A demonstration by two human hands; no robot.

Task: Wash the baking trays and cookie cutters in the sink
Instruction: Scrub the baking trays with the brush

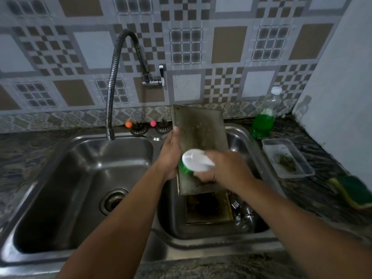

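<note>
head view: looking down on a double-bowl stainless steel sink (pixel 60 256) set into a dark mottled stone counter (pixel 314 194)

held up on edge over the right bowl, a tarnished rectangular metal baking tray (pixel 201 133), its far end leaning back toward the patterned grey and brown tiled wall (pixel 227 45)

gripping the tray's left edge, the left hand (pixel 170 156), thumb laid on the tray face, fingers curled behind

closed around a white-capped scrubber with a green underside (pixel 194 162), the right hand (pixel 227 168), pressing it against the lower part of the tray face; blurred, so exact finger placement hard to tell

lying flat in the bottom of the right bowl, just below the held tray, a second darker, burnt-looking baking tray (pixel 207 208)

beside that second tray, to its right in the same bowl, a few shiny metal pieces (pixel 243 212), too blurred to tell as cookie cutters

arching from a chrome wall fitting over to the back rim of the left bowl, a flexible ribbed metal tap (pixel 112 81)

on the ledge behind the sink, two drain strainers (pixel 138 129), one with an orange knob and one with a pink knob

on the counter to the right, a clear plastic bottle with a white cap and green liquid (pixel 263 121), near it a shallow clear plastic tray with some greenish scraps (pixel 286 158), and further forward a yellow and green sponge (pixel 352 190)
</note>
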